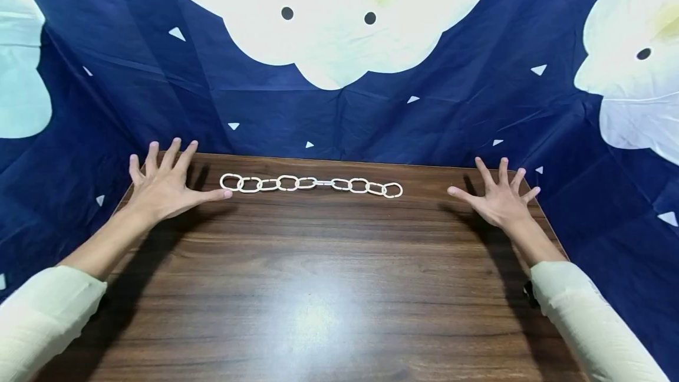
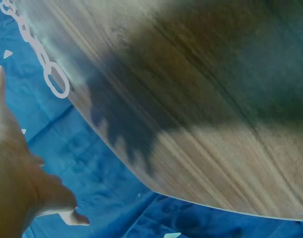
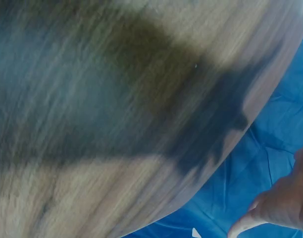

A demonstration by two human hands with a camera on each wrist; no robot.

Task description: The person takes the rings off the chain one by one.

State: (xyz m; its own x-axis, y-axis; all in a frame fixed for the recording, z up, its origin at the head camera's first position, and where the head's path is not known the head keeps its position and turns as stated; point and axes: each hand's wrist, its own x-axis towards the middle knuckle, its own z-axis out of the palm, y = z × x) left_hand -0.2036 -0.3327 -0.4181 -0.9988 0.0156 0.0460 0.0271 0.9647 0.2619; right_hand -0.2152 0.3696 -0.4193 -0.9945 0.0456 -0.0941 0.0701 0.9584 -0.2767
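Note:
A chain of pale plastic links (image 1: 288, 183) lies stretched in a line along the far side of the wooden table. My left hand (image 1: 164, 184) hovers over the far left corner, fingers spread, its thumb pointing toward the chain's left end. Over the far right part of the table my right hand (image 1: 501, 199) is held with fingers spread, well apart from the chain's right end. Both hands hold nothing and cast shadows on the wood. In the left wrist view several links of the chain (image 2: 57, 79) show beyond the left hand (image 2: 27, 173).
Dark blue cloth (image 1: 339, 117) with white cloud shapes and small triangles hangs behind the table and along both sides. The brown wood-grain table (image 1: 329, 240) reflects a bright glare near its middle front.

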